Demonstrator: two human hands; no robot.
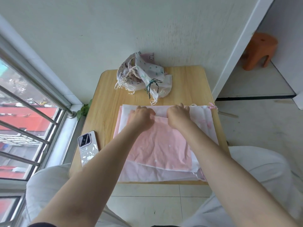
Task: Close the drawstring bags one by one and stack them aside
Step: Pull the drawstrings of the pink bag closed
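A flat pile of pale pink and white drawstring bags lies on the small wooden table [185,82]. The top one, a pink bag [160,148], lies with its open far edge under my hands. My left hand [141,116] and my right hand [177,114] sit side by side on that far edge, fingers curled onto the fabric; whether they pinch it or only press on it cannot be told. A pink drawstring [212,106] sticks out at the pile's far right corner. At the table's far edge, a heap of closed bags [142,74] with white and green cords leans against the wall.
A phone [87,147] lies face down on the table's left side near the window rails [31,110]. An orange stool [259,50] stands on the floor at the far right. My knees in light trousers flank the table's near edge.
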